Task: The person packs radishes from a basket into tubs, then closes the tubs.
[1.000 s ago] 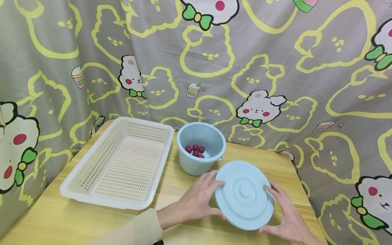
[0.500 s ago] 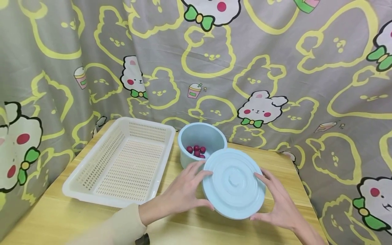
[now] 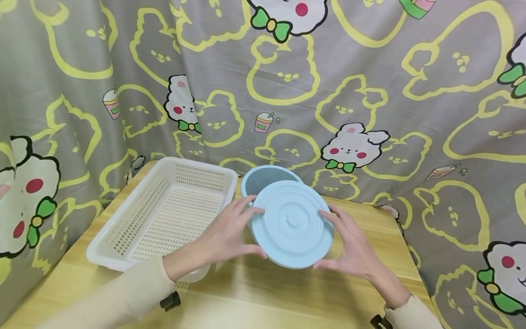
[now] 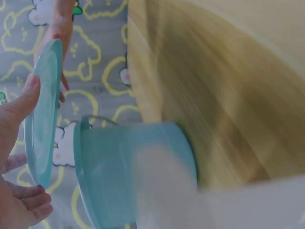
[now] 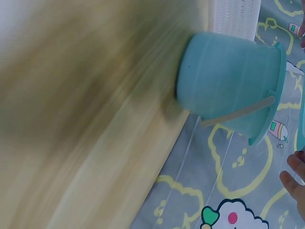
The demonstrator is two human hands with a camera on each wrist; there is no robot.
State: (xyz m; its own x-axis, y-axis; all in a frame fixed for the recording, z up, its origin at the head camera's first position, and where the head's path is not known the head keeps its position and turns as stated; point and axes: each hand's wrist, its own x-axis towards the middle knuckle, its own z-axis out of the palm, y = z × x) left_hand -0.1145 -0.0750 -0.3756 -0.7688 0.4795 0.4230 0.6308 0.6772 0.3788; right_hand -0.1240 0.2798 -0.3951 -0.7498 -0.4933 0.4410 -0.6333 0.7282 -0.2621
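Note:
A round light-blue lid (image 3: 292, 224) is gripped at its rim by both hands, the left hand (image 3: 228, 233) at one side and the right hand (image 3: 351, 244) at the other. In the left wrist view the lid (image 4: 45, 114) stays apart from the bucket's rim. Behind it in the head view stands the light-blue bucket (image 3: 263, 178), its front and contents mostly covered by the lid. The right wrist view shows the bucket (image 5: 228, 81) with its pale handle (image 5: 240, 112) hanging down its side; fingertips (image 5: 288, 181) of the right hand touch the lid's edge.
A white perforated plastic basket (image 3: 181, 210) sits left of the bucket on the wooden table (image 3: 263, 301). A grey patterned curtain (image 3: 230, 59) hangs behind and around the table.
Both hands have carried the lid leftward and away from the person, toward the bucket. Several dark red balls seen in the bucket earlier are now hidden behind the lid.

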